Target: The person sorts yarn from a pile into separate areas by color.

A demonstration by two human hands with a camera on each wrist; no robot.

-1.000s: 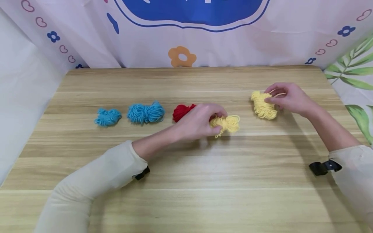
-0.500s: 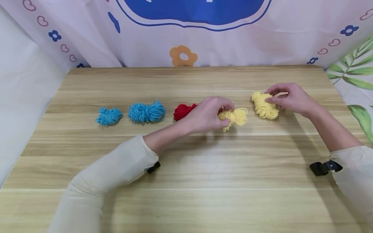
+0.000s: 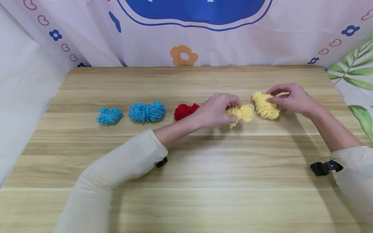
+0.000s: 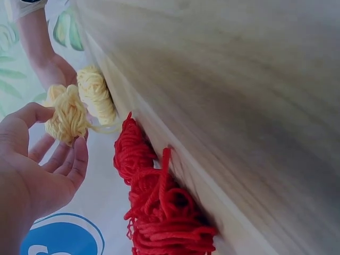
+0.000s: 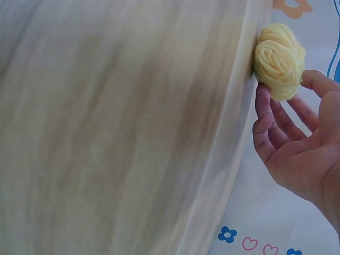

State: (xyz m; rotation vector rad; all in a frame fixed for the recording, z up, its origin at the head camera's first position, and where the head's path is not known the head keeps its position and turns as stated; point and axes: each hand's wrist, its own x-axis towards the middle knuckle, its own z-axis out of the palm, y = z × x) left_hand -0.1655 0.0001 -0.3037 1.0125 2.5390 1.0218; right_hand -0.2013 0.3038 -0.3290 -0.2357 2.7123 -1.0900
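Observation:
My left hand [image 3: 215,111] pinches a small yellow yarn bundle [image 3: 244,113] between thumb and fingers, held just above the table. In the left wrist view that small bundle [image 4: 68,116] shows clear of the wood. To its right, my right hand [image 3: 294,99] holds one side of a larger yellow yarn bundle [image 3: 265,106] that rests on the tabletop. The right wrist view shows thumb and fingertips on either side of this larger bundle [image 5: 279,62]. Only a narrow gap separates the two yellow bundles.
Red yarn [image 3: 185,111] lies partly hidden behind my left hand; in the left wrist view it looks like two red bundles [image 4: 170,223] in line. Farther left are a larger blue yarn bundle [image 3: 147,112] and a smaller one [image 3: 109,116]. A printed curtain [image 3: 140,45] hangs behind the wooden table [image 3: 204,194].
My left hand has carried the small yellow bundle rightward and slightly away from me, close to the larger yellow one. The right hand has stayed nearly still on its bundle.

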